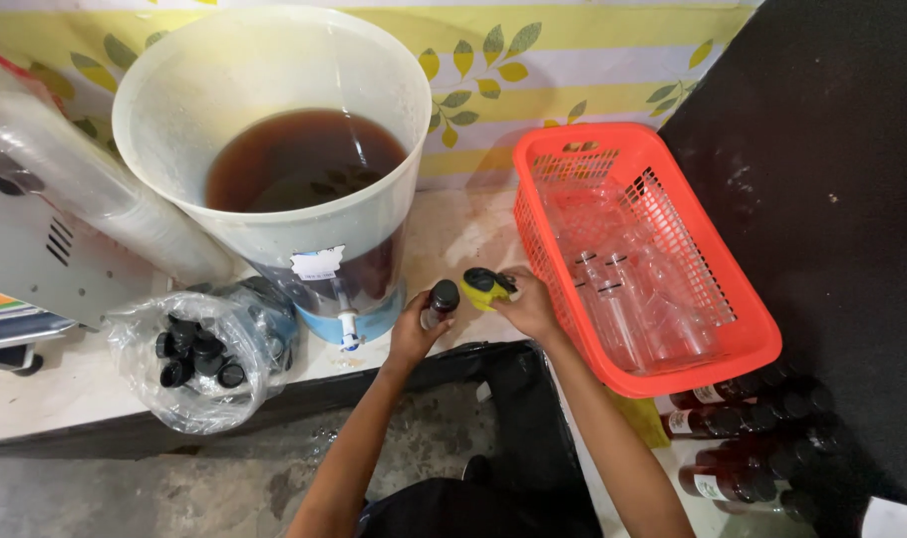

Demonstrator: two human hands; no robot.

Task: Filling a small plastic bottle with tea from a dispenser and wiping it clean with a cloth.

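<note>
My left hand (411,331) grips a small dark bottle with a black cap (440,302), held upright just right of the dispenser's white tap (348,329). My right hand (529,305) holds a yellow and black tool-like object (484,286) close to the bottle's cap, next to the left wall of the red basket (543,249). The big white dispenser bucket (274,60) holds dark brown liquid (304,159).
Several empty clear bottles (623,299) lie in the red basket. A clear plastic bag of black caps (199,354) sits at the left. Filled dark bottles (743,438) lie at the lower right. A stack of clear cups (75,179) leans at the left.
</note>
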